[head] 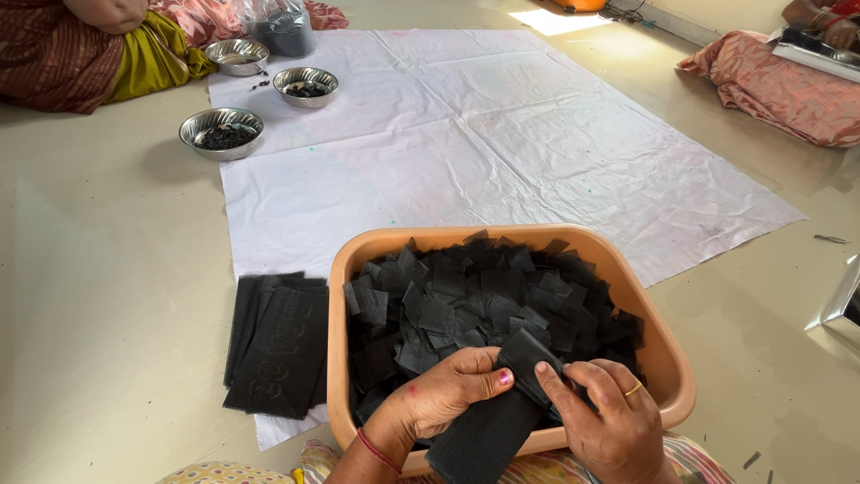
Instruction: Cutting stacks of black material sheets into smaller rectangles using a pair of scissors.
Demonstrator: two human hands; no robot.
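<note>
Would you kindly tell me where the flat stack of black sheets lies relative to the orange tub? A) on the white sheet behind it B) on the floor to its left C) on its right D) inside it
B: the stack of black sheets lies on the floor just left of the orange tub.

matt black paper-like strip [488,430] with a fine ribbed texture; smooth, slightly glossy tan plastic tub [667,358]; beyond the tub, a creased white woven sheet [502,134] and shiny metal bowls [221,132].
</note>
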